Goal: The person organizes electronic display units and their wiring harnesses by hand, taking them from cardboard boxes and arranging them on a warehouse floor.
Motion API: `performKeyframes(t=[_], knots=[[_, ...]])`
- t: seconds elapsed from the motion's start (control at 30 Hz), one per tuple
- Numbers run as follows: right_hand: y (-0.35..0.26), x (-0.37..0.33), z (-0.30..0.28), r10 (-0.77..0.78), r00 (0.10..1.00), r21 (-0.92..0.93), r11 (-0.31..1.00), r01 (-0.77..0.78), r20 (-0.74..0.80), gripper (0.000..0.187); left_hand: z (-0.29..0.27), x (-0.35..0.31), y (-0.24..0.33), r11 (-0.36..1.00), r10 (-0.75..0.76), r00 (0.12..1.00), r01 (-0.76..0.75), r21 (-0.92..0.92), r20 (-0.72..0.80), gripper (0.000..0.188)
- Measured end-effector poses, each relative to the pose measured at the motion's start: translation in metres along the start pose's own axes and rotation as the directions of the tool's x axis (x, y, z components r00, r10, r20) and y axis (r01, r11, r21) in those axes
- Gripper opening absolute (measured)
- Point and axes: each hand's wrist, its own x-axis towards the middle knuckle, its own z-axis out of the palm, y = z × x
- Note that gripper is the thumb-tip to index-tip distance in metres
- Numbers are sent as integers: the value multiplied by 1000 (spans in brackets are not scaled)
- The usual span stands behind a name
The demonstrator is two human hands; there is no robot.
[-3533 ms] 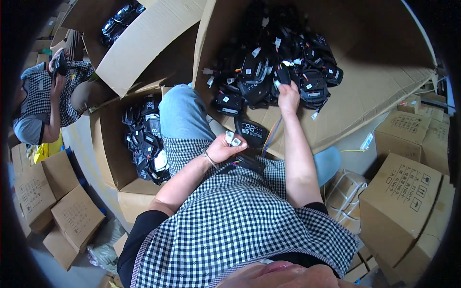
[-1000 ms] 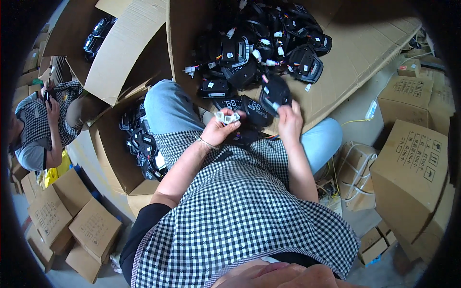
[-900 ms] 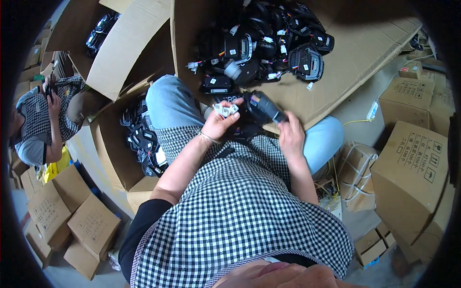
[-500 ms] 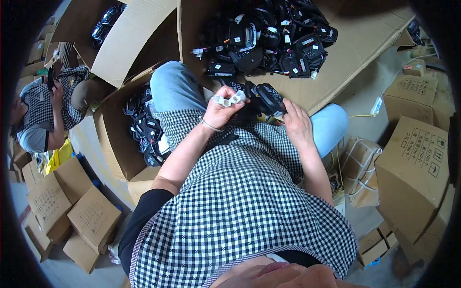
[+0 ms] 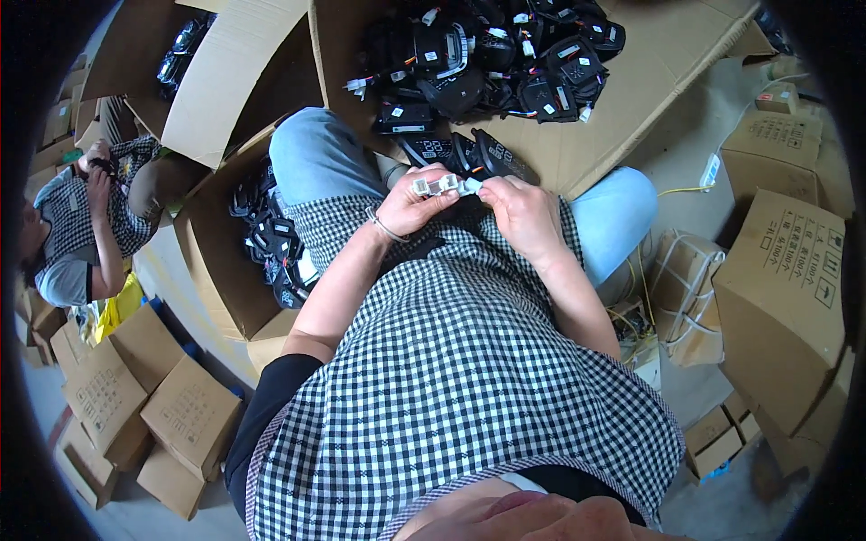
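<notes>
Over my lap, my left hand is closed around a small cluster of white plastic connectors. My right hand pinches a white plug right beside that cluster; whether the two are joined I cannot make out. Just beyond my fingers lie black display units with pale segment markings, propped between my knees and the large carton. Wires running to the connectors are mostly hidden by my hands.
A big open carton ahead holds a heap of black wired units. To my left another open carton contains similar units. A co-worker sits at far left. Closed cartons stand at right, beside a power strip.
My right hand has left the black unit by my right knee and moved left to meet my left hand, now pinching a white plug. The view has shifted slightly.
</notes>
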Motion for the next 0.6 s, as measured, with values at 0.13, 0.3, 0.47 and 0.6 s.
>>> performKeyframes(t=[0.13,0.3,0.47,0.6], knots=[[9,5,-12,-168,962,-4,985,173,215,6,-2,1,3,958,140,989,-149,245,54,13],[12,5,-3,-177,915,61,984,167,361,8,-7,-4,14,908,81,969,-168,384,233,14],[-1,-9,6,-257,881,95,966,239,398,9,-12,-21,27,899,16,956,-142,415,292,21],[-5,-11,8,-290,850,142,957,253,439,11,-14,-41,31,907,-73,949,-65,417,306,29]])
